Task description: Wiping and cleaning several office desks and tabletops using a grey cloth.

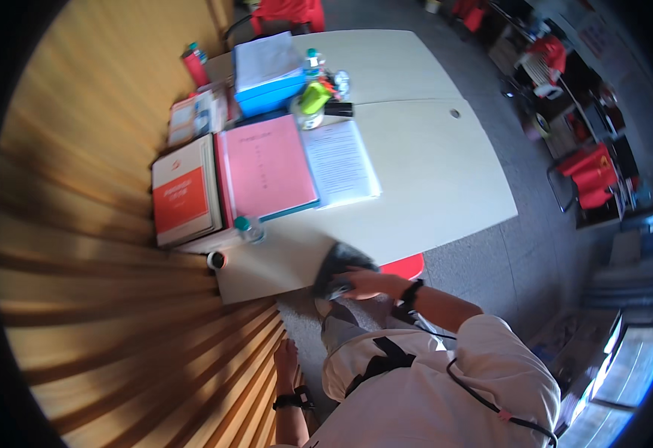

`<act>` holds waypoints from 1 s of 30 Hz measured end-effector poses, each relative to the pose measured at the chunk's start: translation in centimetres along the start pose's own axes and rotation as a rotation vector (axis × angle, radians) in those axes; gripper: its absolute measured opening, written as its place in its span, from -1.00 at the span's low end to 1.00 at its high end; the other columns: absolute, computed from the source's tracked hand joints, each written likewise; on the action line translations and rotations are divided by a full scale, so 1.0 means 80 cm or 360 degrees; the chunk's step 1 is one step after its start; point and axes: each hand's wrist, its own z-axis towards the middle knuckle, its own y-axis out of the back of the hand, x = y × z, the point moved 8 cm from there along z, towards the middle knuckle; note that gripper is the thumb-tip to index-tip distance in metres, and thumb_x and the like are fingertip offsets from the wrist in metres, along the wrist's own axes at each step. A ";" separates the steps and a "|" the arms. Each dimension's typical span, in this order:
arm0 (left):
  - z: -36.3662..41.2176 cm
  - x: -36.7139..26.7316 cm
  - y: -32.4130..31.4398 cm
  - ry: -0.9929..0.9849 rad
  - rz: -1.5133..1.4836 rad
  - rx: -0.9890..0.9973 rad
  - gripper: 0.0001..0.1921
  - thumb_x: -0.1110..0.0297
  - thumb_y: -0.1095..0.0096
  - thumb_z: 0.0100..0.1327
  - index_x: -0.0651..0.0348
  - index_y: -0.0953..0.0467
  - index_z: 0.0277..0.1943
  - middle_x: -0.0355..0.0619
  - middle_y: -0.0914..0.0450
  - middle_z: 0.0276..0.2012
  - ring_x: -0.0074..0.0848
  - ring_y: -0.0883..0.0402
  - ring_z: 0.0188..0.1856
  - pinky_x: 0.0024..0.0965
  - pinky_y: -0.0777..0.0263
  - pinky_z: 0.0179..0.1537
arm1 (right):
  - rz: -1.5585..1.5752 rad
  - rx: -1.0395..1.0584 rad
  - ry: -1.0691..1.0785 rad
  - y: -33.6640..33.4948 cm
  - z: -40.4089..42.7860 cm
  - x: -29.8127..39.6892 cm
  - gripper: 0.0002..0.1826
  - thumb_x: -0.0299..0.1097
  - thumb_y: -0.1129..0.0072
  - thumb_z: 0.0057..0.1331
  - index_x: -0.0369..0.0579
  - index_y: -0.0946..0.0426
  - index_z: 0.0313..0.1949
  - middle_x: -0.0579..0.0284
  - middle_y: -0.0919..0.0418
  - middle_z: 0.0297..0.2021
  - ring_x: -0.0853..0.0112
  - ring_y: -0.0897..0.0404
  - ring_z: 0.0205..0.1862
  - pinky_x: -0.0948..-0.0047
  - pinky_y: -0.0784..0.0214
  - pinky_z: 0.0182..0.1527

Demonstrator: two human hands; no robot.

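Observation:
My right hand point(360, 283) grips a dark grey, crumpled item point(337, 269), blurred, perhaps a cloth or bag, at the near edge of the white table point(416, 218). Low beside the brown folds hangs my left hand point(286, 354), nothing visible in it; its fingers are unclear. Left of the dark item, a clear bottle with a green cap point(250, 228) is on the table, with a small black round object point(216, 260) near the corner. Pink folders point(267, 168) and printed sheets point(340, 162) lie farther back, beside a red-and-white book point(183, 196).
A blue box point(270, 92) topped with papers stands behind the folders, near a yellow-green item point(315, 98) and another bottle point(313, 61). Brown pleated curtain or panelling point(91, 235) borders the left side. A red seat point(405, 266) is at the near edge; red-covered chairs point(590, 173) stand right.

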 end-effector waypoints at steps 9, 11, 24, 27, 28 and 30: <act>0.070 -0.412 -0.166 -0.1672 0.0771 0.0255 -0.67 0.37 -0.14 0.43 0.27 -0.50 0.19 0.19 -0.53 0.16 0.05 -0.51 0.21 -0.02 -0.42 0.22 | -0.0279 -0.1564 -0.1657 0.230 -0.520 -0.363 -0.33 0.15 -0.03 0.50 0.06 -0.33 0.45 0.05 -0.26 0.50 0.03 -0.19 0.54 -0.18 -0.10 0.45; 0.082 -0.460 -0.208 -0.1790 0.1017 0.0132 -0.57 0.37 -0.13 0.43 0.28 -0.44 0.31 0.25 -0.43 0.32 0.09 -0.41 0.35 0.02 -0.34 0.33 | -0.0483 -0.1312 -0.1596 0.234 -0.469 -0.362 -0.16 0.21 -0.17 0.38 0.22 -0.18 0.54 0.11 0.16 0.64 0.04 0.21 0.65 -0.37 0.34 0.53; 0.162 -0.602 -0.482 -0.0887 0.1152 -0.0686 -0.36 0.23 -0.05 0.34 0.14 -0.29 0.48 0.37 -0.03 0.54 0.12 0.13 0.63 0.48 0.44 0.51 | -0.0889 -0.1243 -0.1404 0.463 -0.499 -0.455 0.08 0.28 -0.29 0.13 0.44 -0.01 0.60 0.08 0.19 0.65 0.06 0.27 0.66 -0.50 0.50 0.49; 0.174 -0.582 -0.483 -0.0913 0.1162 -0.0713 -0.26 0.24 -0.10 0.26 0.14 -0.21 0.52 0.42 0.01 0.54 0.17 0.11 0.62 0.51 0.39 0.49 | -0.0904 -0.1220 -0.1412 0.506 -0.474 -0.496 0.06 0.33 -0.25 0.16 0.42 -0.04 0.59 0.04 0.20 0.64 0.02 0.25 0.66 -0.52 0.50 0.48; 0.163 -0.605 -0.480 -0.0915 0.1332 -0.0729 -0.32 0.23 -0.09 0.35 0.15 -0.20 0.52 0.33 -0.11 0.52 0.10 -0.04 0.58 0.44 0.18 0.48 | -0.0949 -0.1223 -0.1457 0.513 -0.471 -0.507 0.06 0.36 -0.22 0.17 0.40 -0.03 0.59 0.02 0.20 0.64 -0.01 0.25 0.66 -0.55 0.51 0.47; 0.150 -0.611 -0.474 -0.0852 0.1499 -0.0741 -0.37 0.23 -0.08 0.45 0.17 -0.19 0.52 0.24 -0.24 0.49 0.02 -0.19 0.54 0.36 -0.03 0.46 | -0.0962 -0.1278 -0.1489 0.531 -0.448 -0.514 0.08 0.41 -0.16 0.19 0.30 -0.02 0.60 -0.02 0.24 0.64 -0.02 0.29 0.66 -0.57 0.53 0.45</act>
